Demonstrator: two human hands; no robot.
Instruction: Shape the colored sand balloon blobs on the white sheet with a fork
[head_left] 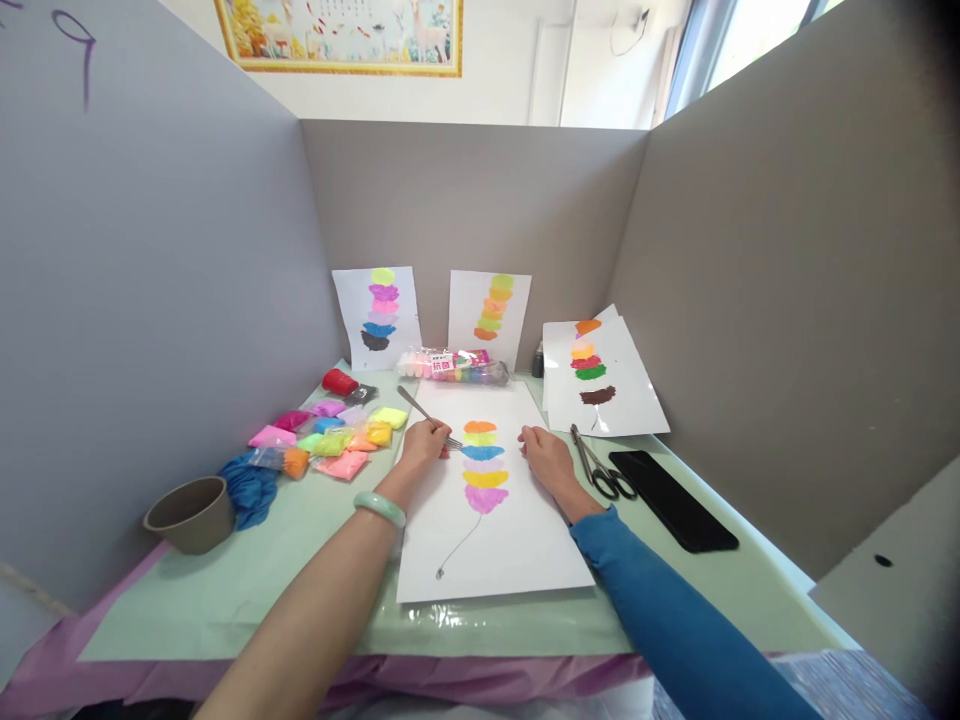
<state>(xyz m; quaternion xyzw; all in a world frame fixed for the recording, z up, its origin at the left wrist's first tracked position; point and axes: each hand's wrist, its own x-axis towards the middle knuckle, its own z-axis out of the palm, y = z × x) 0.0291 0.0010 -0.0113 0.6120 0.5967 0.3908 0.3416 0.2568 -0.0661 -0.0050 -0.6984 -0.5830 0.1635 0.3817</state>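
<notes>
A white sheet of paper (517,550) lies in front of me, bearing a column of coloured patches that look like pressed clay: orange, yellow, blue, lavender, yellow and purple. Below the purple patch (486,498) a thin dark line runs to a small dark spot. My left hand (425,442), with a pale green bangle on its wrist, grips a metal fork (414,402); the tines point right, close to the blue patch. My right hand (546,458) rests over the paper's right side with curled fingers pinched together. Whatever those fingertips may hold is too small to make out.
Packets of coloured clay (330,440) and a bowl (193,515) stand left, beside blue cloth (249,490). Scissors (600,470) and a black phone (671,500) lie right. Patterned sheets (379,320) lean at the back, behind a clear bag (454,367). Grey panels surround the table.
</notes>
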